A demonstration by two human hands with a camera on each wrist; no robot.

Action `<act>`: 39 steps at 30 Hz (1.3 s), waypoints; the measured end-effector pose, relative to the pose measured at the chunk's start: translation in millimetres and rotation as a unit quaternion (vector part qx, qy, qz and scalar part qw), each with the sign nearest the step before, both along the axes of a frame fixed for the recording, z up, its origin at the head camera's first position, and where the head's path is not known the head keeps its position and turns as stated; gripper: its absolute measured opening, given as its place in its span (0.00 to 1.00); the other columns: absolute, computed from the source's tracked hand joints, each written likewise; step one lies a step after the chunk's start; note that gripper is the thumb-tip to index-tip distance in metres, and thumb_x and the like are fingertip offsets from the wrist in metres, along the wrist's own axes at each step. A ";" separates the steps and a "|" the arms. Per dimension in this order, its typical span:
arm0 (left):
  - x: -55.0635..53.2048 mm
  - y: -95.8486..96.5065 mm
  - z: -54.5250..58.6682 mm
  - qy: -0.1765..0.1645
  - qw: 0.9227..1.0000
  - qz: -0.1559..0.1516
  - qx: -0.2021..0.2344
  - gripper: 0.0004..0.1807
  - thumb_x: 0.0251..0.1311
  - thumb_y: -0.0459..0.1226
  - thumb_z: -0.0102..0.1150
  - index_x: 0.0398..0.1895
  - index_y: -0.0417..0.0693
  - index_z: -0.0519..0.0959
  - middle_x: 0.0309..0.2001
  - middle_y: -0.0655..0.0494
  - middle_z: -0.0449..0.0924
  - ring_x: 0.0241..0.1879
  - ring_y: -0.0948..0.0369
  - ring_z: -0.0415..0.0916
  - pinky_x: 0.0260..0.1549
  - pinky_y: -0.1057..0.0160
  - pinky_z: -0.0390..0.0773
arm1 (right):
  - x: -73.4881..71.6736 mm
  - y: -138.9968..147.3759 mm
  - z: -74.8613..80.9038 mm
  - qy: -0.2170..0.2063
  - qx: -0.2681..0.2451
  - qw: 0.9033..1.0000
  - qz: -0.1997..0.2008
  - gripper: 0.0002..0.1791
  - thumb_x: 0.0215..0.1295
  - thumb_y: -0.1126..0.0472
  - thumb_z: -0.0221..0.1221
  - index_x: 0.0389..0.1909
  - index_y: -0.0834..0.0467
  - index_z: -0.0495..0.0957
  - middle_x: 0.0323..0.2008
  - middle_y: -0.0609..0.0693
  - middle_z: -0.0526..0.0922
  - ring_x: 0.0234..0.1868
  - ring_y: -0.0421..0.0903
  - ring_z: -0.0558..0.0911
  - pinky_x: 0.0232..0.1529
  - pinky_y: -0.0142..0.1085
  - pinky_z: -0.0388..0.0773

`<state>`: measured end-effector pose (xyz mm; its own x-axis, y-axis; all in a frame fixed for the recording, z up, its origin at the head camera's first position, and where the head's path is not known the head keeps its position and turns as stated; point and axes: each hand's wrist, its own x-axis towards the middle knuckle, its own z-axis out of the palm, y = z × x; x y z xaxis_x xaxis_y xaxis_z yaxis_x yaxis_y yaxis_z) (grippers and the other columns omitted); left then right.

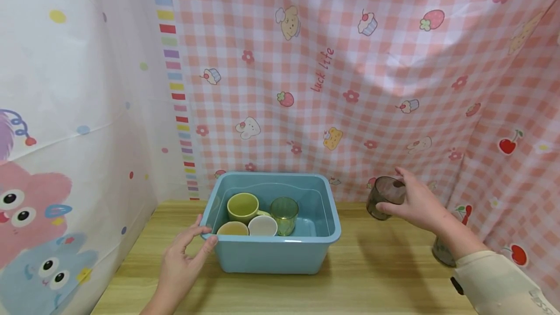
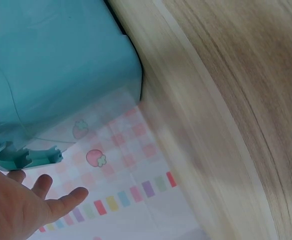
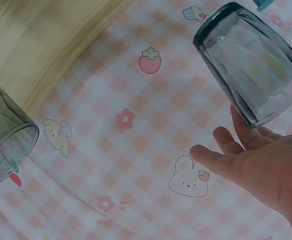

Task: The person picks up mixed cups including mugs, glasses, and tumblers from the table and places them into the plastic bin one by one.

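My right hand (image 1: 415, 203) grips a dark grey-tinted drinking glass (image 1: 377, 201), thumb on the near side and fingers on the far side. It is held tilted, to the right of a blue plastic bin (image 1: 275, 256). In the right wrist view the fingers (image 3: 246, 132) lie along the lower part of the glass (image 3: 251, 60). At the bin's front left corner, my left hand (image 1: 181, 256) touches the rim with relaxed, spread fingers. Inside the bin stand a green mug (image 1: 242, 205), a green-tinted glass (image 1: 285, 213), a white cup (image 1: 263, 226) and a yellowish cup (image 1: 233, 229).
Another tinted glass (image 1: 444, 253) stands on the wooden table (image 1: 376, 276) at the right, partly hidden behind my right forearm. A pink checked cloth (image 1: 306, 72) hangs behind the table and down its right side. A white patterned cloth (image 1: 100, 111) borders the left.
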<state>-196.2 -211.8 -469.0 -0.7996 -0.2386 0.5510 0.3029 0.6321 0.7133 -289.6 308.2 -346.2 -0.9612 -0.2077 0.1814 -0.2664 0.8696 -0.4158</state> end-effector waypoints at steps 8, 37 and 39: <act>-0.1 -0.2 -1.1 -0.006 1.000 0.003 -0.003 0.11 0.62 0.41 0.78 0.46 0.55 0.88 0.68 0.57 0.83 0.67 0.83 0.69 0.64 0.88 0.58 | 1.5 -3.3 1.5 -0.002 -0.009 1.000 0.006 0.66 0.65 0.36 0.71 0.84 0.69 0.43 0.73 0.77 0.68 0.37 0.45 0.84 0.44 0.52 0.84; -0.2 0.0 -0.2 -0.005 1.000 0.007 -0.006 0.11 0.61 0.40 0.79 0.45 0.58 0.88 0.67 0.55 0.84 0.66 0.78 0.71 0.63 0.88 0.59 | 3.2 -36.1 24.9 0.019 -0.011 0.999 0.031 0.67 0.63 0.34 0.72 0.85 0.66 0.44 0.70 0.73 0.74 0.67 0.70 0.78 0.60 0.66 0.79; -0.1 0.2 0.2 -0.004 1.000 0.006 -0.006 0.11 0.61 0.40 0.78 0.45 0.59 0.88 0.67 0.54 0.84 0.66 0.77 0.71 0.63 0.88 0.59 | 3.7 -38.4 26.9 0.020 -0.013 0.999 0.035 0.66 0.64 0.35 0.72 0.85 0.66 0.44 0.70 0.72 0.75 0.67 0.70 0.78 0.60 0.66 0.79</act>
<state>-196.3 -211.7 -468.8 -0.8007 -0.2416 0.5482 0.2896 0.6449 0.7073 -285.9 269.8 -319.3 -0.9366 -0.2686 0.2251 -0.3425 0.8371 -0.4266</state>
